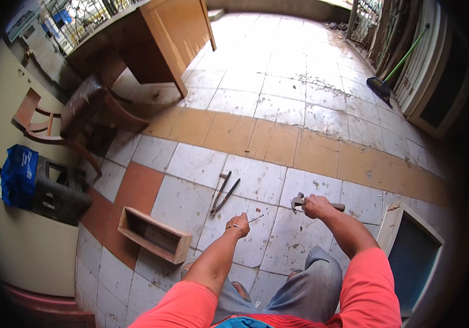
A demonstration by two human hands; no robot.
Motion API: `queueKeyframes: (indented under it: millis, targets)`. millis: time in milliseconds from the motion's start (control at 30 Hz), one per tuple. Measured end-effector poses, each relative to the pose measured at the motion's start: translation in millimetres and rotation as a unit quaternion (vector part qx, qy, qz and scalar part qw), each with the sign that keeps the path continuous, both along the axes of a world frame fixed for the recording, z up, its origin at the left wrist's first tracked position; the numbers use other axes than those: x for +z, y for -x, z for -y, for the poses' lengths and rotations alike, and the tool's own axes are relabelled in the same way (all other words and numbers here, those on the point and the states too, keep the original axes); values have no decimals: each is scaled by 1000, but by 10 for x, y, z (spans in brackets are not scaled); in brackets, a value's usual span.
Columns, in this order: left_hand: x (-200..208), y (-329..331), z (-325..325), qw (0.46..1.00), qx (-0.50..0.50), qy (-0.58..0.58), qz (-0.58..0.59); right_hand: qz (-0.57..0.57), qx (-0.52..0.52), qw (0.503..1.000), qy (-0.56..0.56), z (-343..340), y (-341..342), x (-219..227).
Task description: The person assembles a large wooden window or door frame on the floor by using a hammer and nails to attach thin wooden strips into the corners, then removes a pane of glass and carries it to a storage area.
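My left hand (238, 223) is closed on a thin, dark, nail-like metal piece (255, 218), which points up and to the right above the tiles. In my right hand (316, 206) is a claw hammer (339, 207), gripped near its head; the claw sticks out to the left and the handle end to the right. Ahead of my left hand, a pair of pincers (224, 195) lies on the floor with its handles spread. A small reddish chip (258, 210) rests on the tile close to the metal piece. To the left stands an open, drawer-like wooden box (158, 241).
A framed dark panel (409, 257) is close by my right arm. At left are a wooden chair (84, 106), a dark plastic crate (62, 191) with a blue bag (20, 175), and a desk (171, 33). A green-handled broom (381, 87) leans at far right.
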State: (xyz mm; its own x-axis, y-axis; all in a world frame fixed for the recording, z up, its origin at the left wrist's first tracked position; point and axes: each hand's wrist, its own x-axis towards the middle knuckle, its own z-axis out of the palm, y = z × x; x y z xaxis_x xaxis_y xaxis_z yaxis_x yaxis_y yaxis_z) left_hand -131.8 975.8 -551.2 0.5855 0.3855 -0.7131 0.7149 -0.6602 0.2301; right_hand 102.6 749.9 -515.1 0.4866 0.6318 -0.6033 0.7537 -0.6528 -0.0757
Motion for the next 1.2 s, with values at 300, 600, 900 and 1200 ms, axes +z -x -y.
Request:
queueKeyframes:
  millis: [300, 600, 900, 1200]
  targets:
    - [174, -1426, 988, 915, -3, 284, 287, 150, -598, 740, -267, 3155, 1333, 1213]
    - [535, -1215, 3009, 835, -114, 488, 229, 287, -781, 533, -151, 4601, 3838, 1045]
    - [1207, -1407, 5193, 757, -428, 425, 251, 315, -860, 379, -127, 4891, 5332, 99]
    - [1389, -1286, 6418, 758, -463, 424, 179, 254, -894, 331, -166, 4814, 5214, -399]
